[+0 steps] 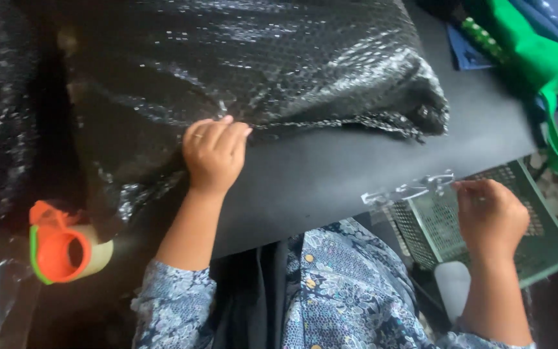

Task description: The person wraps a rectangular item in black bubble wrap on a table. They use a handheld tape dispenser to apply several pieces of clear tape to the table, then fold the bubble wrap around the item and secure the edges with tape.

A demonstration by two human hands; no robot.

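Here the left hand (pixel 214 155) is pressing down, fingers curled together, on the loose edge of a bundle wrapped in black bubble wrap (pixel 253 71), which is lying across the far half of the dark tabletop (pixel 330 174) with its long axis running left to right. The right hand (pixel 489 216) is hovering off the tabletop's near right corner, its fingertips pinched on one end of a strip of clear tape (pixel 408 189); the strip is stretching leftward from the pinch, its free end hanging just over the table's near edge. So the wrap's open flap is lying up and to the left of the tape, and the left hand is much the nearer of the two to it. A tape dispenser (pixel 66 249) with an orange handle is sitting at the near left corner. Below the right hand, a green mesh basket (pixel 550 245) is standing beside the table, and green fabric (pixel 537 58) is draping over the far right corner.
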